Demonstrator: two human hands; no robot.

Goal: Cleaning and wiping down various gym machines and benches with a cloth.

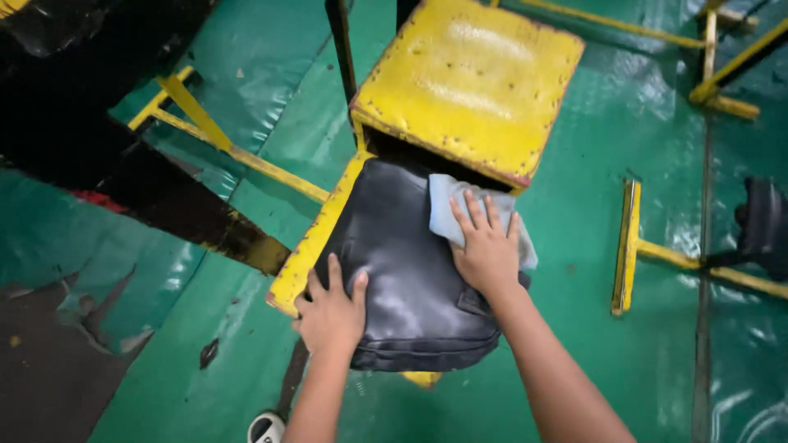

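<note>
A dark grey bag (402, 271) lies flat on the seat of a yellow metal chair (316, 238). My left hand (332, 312) rests flat on the bag's near left corner, fingers spread, holding it down. My right hand (486, 246) presses a light blue cloth (443, 209) against the bag's upper right part, palm down with fingers apart. The cloth is bunched under the palm and sticks out to the left and right of the hand. The chair's yellow padded backrest (472, 82) stands just beyond the bag.
The floor is shiny green sheeting (591, 271). Yellow metal frames (636, 246) lie to the right and at the top right. A black and yellow beam (164, 205) crosses on the left. A dark object (763, 226) sits at the right edge. A white shoe tip (267, 428) shows below.
</note>
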